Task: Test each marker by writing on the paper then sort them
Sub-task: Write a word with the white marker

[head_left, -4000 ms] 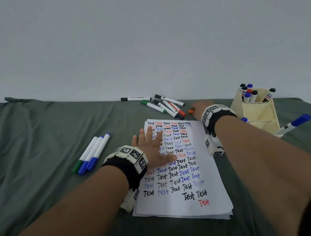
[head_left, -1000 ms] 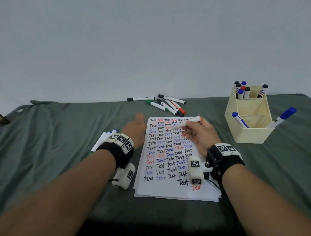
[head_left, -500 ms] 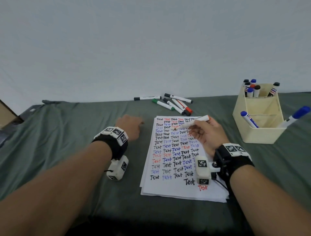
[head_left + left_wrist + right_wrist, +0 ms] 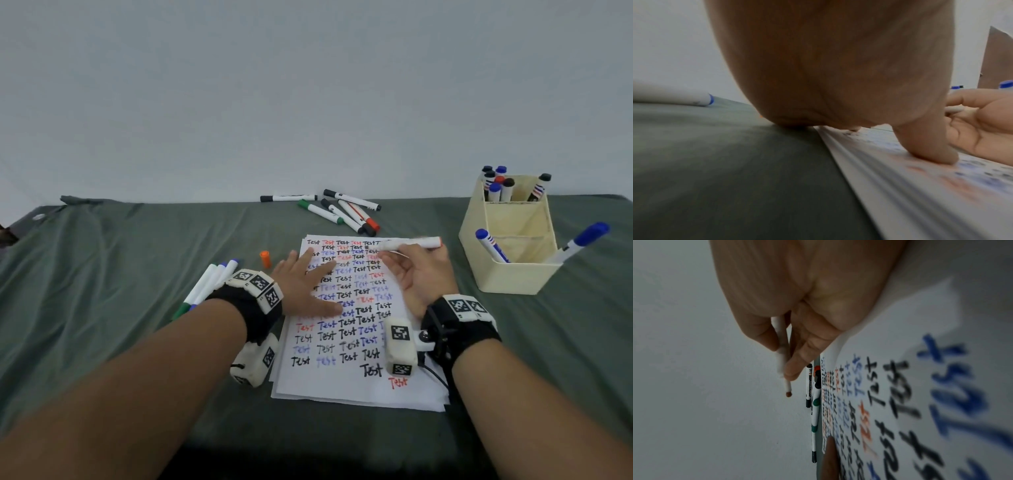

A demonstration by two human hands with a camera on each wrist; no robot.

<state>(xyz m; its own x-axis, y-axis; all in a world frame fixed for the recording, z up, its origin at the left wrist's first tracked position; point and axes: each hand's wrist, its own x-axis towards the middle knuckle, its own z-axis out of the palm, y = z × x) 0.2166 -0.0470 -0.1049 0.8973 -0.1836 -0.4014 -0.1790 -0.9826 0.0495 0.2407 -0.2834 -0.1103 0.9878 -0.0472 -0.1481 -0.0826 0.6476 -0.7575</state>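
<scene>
The left hand (image 4: 310, 281) is lying flat with fingers spread, pressing the left side of the paper (image 4: 346, 383). The right hand (image 4: 419, 274) is pinching an uncapped marker (image 4: 411, 243) between thumb and fingers, its barrel lying sideways above the sheet's top rows, tip pointing left. Half a second ago the left hand was a fist off the paper; an orange cap (image 4: 265, 258) is now lying beside it.
</scene>
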